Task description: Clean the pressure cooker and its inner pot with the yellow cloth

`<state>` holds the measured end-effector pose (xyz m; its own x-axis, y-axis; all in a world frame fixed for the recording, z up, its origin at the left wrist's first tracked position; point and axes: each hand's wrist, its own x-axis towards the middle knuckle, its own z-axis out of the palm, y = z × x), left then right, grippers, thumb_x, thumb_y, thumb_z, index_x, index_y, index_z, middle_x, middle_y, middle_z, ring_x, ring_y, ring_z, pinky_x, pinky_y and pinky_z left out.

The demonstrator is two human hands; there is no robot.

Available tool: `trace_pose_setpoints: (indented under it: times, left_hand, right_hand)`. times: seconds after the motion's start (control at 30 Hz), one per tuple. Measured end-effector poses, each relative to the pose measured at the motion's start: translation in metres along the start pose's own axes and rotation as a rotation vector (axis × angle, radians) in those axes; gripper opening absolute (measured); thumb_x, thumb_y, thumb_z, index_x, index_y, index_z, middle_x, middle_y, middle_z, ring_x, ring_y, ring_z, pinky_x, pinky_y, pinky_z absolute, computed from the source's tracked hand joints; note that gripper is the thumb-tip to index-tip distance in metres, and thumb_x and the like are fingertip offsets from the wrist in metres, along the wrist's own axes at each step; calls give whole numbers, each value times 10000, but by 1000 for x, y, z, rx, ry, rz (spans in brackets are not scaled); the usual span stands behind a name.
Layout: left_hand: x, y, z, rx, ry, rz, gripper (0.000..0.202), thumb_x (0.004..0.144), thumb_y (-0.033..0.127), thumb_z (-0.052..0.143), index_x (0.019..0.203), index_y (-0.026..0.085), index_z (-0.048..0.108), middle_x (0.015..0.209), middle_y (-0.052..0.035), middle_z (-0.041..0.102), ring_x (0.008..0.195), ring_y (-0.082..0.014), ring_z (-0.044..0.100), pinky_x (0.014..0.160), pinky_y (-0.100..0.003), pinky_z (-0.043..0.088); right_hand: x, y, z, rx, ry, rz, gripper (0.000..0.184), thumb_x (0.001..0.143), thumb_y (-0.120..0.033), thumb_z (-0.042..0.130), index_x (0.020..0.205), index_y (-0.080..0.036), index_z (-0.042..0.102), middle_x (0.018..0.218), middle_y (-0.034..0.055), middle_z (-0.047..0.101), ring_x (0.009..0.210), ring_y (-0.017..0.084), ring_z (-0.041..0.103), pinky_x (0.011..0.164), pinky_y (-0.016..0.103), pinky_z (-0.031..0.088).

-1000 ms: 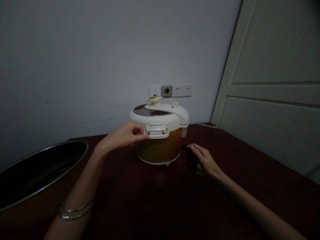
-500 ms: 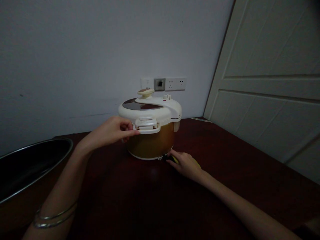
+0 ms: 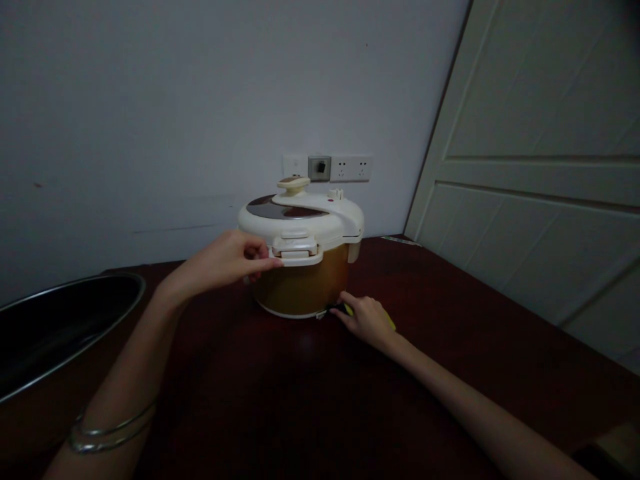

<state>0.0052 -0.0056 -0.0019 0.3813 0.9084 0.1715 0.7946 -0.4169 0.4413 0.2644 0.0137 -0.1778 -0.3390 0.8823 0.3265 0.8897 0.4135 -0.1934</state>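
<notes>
A pressure cooker (image 3: 304, 287) with a golden body and a cream lid (image 3: 320, 217) stands on a dark red table (image 3: 310, 393) against the wall. My left hand (image 3: 227, 261) is curled against the lid's front handle (image 3: 295, 251), thumb and fingers pinched at its left end. My right hand (image 3: 367, 319) rests on the table at the cooker's lower right edge, fingers closed on a small yellow-and-black object (image 3: 345, 309) pressed against the base. Most of that object is hidden under the hand.
A large dark metal basin (image 3: 60, 327) sits at the table's left. A wall socket strip (image 3: 327, 167) is behind the cooker. A pale panelled door (image 3: 540, 173) stands at the right, next to the table's edge.
My right hand moved left from beside a dark object on the table to the cooker's base, carrying the yellow-and-black object. My left hand stayed on the lid handle. The view shifted slightly.
</notes>
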Motion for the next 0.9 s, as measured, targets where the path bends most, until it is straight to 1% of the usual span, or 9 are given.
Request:
trace_pose_setpoints:
  times: [0.17, 0.4, 0.6, 0.67, 0.83, 0.9]
  left_hand:
    - [-1, 2, 0, 1, 8, -1, 320, 735, 464, 597, 617, 167, 599, 534, 26, 560, 490, -84, 478, 468, -192, 303]
    - [-1, 3, 0, -2, 2, 12, 300, 739, 435, 595, 602, 168, 601, 525, 23, 554, 483, -81, 474, 470, -199, 299]
    - [0, 3, -1, -8, -3, -3, 279, 740, 413, 595, 615, 164, 607, 550, 15, 580, 499, -83, 493, 485, -197, 318]
    - [0, 2, -1, -9, -1, -11, 275, 740, 411, 594, 620, 164, 610, 564, 9, 592, 515, -89, 506, 493, -197, 328]
    - [-1, 2, -1, -13, -2, 4, 285, 735, 427, 595, 615, 169, 611, 543, 20, 570, 502, -88, 491, 483, -197, 319]
    - [-1, 2, -1, -14, -5, 3, 307, 740, 446, 589, 616, 167, 612, 534, 21, 561, 497, -88, 486, 476, -198, 311]
  right_hand:
    - [2, -11, 4, -46, -14, -3, 314, 870, -527, 484, 972, -245, 576, 758, 45, 694, 668, 206, 657, 521, 249, 327]
    - [4, 0, 3, -19, 17, 55, 336, 844, -553, 515, 921, -232, 576, 755, 34, 687, 682, 198, 644, 528, 238, 315]
    - [5, -13, 2, -5, 15, 36, 347, 839, -569, 512, 940, -244, 584, 735, 28, 684, 677, 199, 645, 520, 240, 299]
    - [6, -9, -1, 17, 5, 39, 351, 829, -573, 524, 923, -241, 588, 744, 29, 685, 696, 202, 646, 531, 240, 309]
    - [8, 12, -6, 67, 5, 77, 323, 826, -543, 551, 918, -237, 600, 790, 27, 688, 732, 191, 646, 567, 236, 346]
    - [8, 11, -5, 67, 14, 70, 321, 835, -539, 540, 929, -238, 600, 792, 27, 689, 730, 186, 647, 566, 232, 348]
